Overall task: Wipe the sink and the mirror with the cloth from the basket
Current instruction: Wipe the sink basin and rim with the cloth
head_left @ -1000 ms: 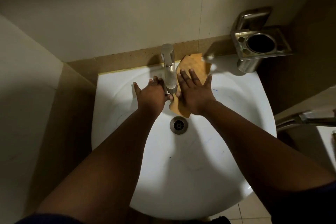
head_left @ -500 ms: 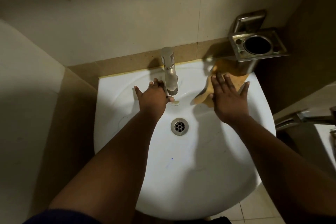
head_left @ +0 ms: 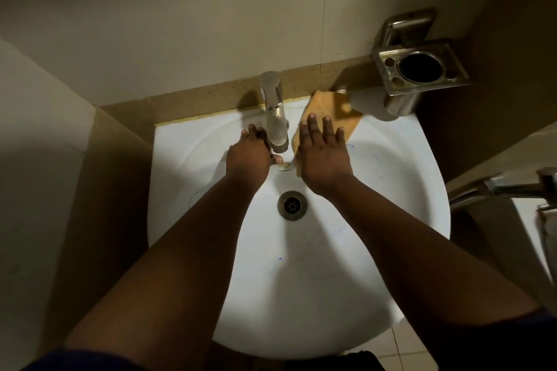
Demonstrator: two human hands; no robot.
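Orange rectangular cloth [head_left: 330, 108]: on white ceramic sink [head_left: 376, 190] back rim, right hand [head_left: 324, 156] pressing flat, fingers straight. Left hand [head_left: 248, 156]: flat beside chrome faucet [head_left: 275, 114], holding nothing.

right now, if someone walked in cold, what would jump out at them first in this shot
The white sink fills the middle of the view, with two bare arms reaching in from below. The right hand presses an orange cloth flat against the back rim beside the chrome tap, while the left hand rests by the tap's other side. A metal tumbler holder juts from the wall at upper right.
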